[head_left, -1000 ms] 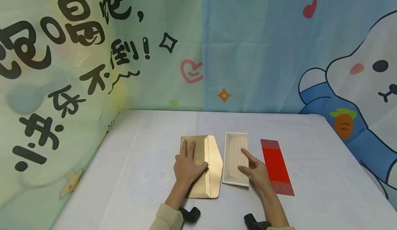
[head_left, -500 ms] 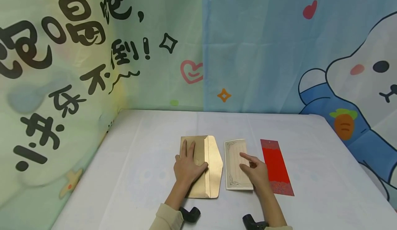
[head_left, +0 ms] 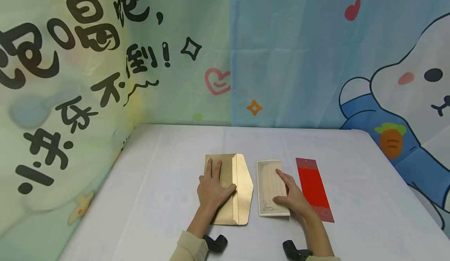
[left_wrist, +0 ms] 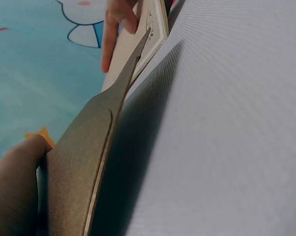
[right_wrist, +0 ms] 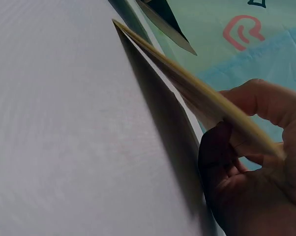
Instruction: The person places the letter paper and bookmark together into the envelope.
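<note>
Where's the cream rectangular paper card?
In the head view, the cream card is between the gold paper envelope on its left and the long red strip on its right, held by the right hand.

Envelope (head_left: 242, 190) left, paper strip (head_left: 313, 183) right on table (head_left: 140, 214); card (head_left: 270, 183) between them.

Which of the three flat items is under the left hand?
The gold envelope, leftmost: left hand rests on it; cream card and red strip are right of it.

From afar I saw metallic, softly glossy paper in the envelope (head_left: 243, 190), matt paper in the card (head_left: 269, 185), a worktop (head_left: 158, 183) with a matt cloth surface, and a smooth cloth backdrop (head_left: 299, 58).
</note>
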`<state>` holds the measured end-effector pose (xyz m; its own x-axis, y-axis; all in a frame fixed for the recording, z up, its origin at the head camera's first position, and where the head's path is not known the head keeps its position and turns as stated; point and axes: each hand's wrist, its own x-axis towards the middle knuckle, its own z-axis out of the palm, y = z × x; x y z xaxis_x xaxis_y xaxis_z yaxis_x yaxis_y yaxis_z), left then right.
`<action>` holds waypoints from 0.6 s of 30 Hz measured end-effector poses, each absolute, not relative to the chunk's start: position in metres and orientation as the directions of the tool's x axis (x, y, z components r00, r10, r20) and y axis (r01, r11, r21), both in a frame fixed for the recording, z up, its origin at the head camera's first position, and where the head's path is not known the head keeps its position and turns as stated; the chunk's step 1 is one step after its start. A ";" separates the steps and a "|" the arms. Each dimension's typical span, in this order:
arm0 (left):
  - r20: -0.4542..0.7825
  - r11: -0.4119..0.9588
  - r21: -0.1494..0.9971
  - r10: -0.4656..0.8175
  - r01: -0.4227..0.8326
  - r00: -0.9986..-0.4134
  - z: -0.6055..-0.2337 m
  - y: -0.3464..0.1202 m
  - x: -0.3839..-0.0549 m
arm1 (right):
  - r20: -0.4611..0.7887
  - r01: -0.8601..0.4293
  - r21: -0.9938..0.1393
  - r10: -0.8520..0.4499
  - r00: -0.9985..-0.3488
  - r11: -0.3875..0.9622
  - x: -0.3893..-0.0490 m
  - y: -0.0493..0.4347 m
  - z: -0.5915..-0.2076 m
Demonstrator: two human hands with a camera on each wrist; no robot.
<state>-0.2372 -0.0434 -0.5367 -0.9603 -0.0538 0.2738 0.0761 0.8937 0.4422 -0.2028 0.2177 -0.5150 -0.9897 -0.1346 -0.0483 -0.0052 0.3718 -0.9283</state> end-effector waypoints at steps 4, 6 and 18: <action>0.276 0.891 0.446 -0.052 0.080 -0.960 -0.538 -0.043 -0.238 | -0.037 -0.015 -0.933 -0.138 -0.990 0.360 -0.203 0.219 -0.512; 0.275 0.889 0.450 -0.050 0.082 -0.960 -0.538 -0.043 -0.238 | -0.029 -0.019 -0.934 -0.129 -0.991 0.357 -0.203 0.218 -0.509; 0.260 0.896 0.438 -0.051 0.070 -0.964 -0.536 -0.043 -0.238 | 0.001 -0.063 -0.964 -0.233 -0.973 0.257 -0.210 0.177 -0.496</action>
<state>-0.2382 -0.0428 -0.5362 -0.9643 -0.0515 0.2599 0.0702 0.8963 0.4379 -0.2101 0.1773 -0.4960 -0.9726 -0.2326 0.0014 -0.0628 0.2567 -0.9645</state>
